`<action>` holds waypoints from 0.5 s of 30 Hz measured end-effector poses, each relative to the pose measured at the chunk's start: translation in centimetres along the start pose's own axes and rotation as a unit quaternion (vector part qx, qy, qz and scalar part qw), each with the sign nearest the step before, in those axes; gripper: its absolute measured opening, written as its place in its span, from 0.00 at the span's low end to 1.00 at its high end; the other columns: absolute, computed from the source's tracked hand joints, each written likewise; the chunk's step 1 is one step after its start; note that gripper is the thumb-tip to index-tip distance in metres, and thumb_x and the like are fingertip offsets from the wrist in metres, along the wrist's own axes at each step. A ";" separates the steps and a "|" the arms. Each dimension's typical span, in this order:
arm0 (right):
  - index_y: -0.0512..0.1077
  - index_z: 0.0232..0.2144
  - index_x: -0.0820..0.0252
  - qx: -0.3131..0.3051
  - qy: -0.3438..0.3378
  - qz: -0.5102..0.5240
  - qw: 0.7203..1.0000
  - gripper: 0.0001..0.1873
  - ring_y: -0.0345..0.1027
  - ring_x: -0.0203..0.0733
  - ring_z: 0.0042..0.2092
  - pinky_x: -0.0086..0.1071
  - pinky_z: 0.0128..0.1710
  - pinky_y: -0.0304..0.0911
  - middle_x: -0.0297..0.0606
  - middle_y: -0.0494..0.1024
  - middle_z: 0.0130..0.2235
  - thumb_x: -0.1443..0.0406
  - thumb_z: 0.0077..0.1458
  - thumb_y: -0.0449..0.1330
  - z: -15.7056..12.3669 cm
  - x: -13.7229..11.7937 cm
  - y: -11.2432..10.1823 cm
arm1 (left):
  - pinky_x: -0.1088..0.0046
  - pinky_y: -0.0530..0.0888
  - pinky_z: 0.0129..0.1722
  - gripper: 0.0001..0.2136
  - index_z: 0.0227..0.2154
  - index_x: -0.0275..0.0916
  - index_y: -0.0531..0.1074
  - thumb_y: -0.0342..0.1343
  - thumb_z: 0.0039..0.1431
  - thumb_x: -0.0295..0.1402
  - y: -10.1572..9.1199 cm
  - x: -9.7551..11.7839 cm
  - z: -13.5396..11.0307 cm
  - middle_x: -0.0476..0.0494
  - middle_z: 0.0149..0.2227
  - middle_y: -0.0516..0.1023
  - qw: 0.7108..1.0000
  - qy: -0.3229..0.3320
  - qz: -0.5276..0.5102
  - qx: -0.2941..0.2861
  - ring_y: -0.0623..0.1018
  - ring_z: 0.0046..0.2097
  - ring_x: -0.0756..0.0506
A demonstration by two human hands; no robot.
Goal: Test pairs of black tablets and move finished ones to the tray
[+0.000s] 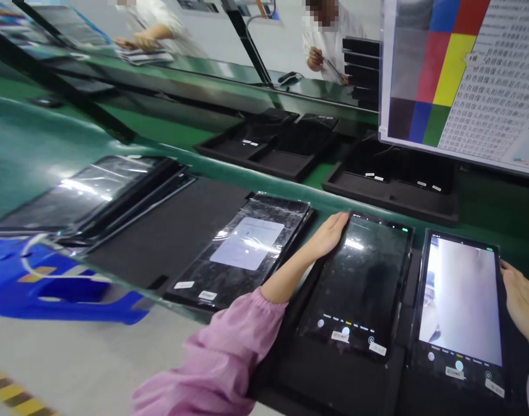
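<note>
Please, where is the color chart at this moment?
In the head view, the color chart stands at the upper right, beyond the tablet beside the person's right hand.

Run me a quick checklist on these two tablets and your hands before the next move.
Left hand touching the top edge of the dark-screened tablet: ok.
Right hand at the right edge of the pale-screened tablet: ok.
Both tablets lying flat in the black foam tray: ok.
Dark-screened tablet showing a clear image: not ok, its screen is mostly dark with glare.
Wording on the white labels readable: cannot tell, too small.
</note>
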State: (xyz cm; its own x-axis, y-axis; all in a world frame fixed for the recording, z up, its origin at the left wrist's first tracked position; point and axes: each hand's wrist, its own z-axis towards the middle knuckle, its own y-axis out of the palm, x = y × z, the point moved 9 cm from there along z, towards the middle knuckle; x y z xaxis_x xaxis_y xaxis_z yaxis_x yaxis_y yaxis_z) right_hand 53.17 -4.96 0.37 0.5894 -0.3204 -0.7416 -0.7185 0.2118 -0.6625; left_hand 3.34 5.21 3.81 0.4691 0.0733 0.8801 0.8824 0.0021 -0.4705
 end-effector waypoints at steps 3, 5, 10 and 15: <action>0.74 0.57 0.67 0.001 0.021 0.030 0.999 0.37 0.55 0.61 0.72 0.54 0.75 0.47 0.56 0.69 0.67 0.44 0.68 0.44 0.3 -0.4 0.1 | 0.59 0.69 0.65 0.24 0.41 0.39 0.77 0.46 0.64 0.54 -0.8 1.4 -1.6 0.36 0.50 0.83 0.999 0.011 -0.039 0.009 0.78 0.59 0.34; 0.74 0.58 0.65 0.001 0.035 0.051 0.998 0.36 0.58 0.61 0.71 0.52 0.74 0.50 0.53 0.69 0.68 0.44 0.67 0.46 0.0 -0.8 0.0 | 0.60 0.71 0.64 0.25 0.43 0.39 0.77 0.50 0.62 0.56 -1.5 2.2 -2.8 0.38 0.50 0.83 0.996 0.005 -0.081 0.021 0.78 0.58 0.35; 0.74 0.59 0.54 -0.009 0.048 0.087 0.995 0.32 0.62 0.60 0.70 0.48 0.71 0.59 0.41 0.71 0.68 0.41 0.66 0.51 -2.7 -2.4 -1.3 | 0.62 0.76 0.53 0.26 0.42 0.39 0.77 0.57 0.57 0.58 -3.5 2.3 -6.0 0.41 0.45 0.84 0.986 -0.039 -0.145 0.076 0.80 0.51 0.35; 0.77 0.53 0.52 0.015 0.105 0.113 0.988 0.32 0.77 0.64 0.55 0.46 0.48 0.77 0.44 0.80 0.57 0.37 0.61 0.57 -6.1 -3.5 -3.5 | 0.60 0.80 0.47 0.30 0.43 0.38 0.79 0.58 0.56 0.63 -2.2 0.2 -8.7 0.41 0.42 0.85 0.981 -0.105 -0.159 0.021 0.83 0.46 0.34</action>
State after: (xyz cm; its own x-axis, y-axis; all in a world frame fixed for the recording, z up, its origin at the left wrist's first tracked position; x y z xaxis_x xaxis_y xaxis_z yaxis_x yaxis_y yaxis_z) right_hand 51.30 -10.21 5.93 0.3227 -0.4460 -0.8349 -0.8104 0.3256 -0.4871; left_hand 1.79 -3.46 5.61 0.1483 0.2666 0.9523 0.9788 0.0982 -0.1800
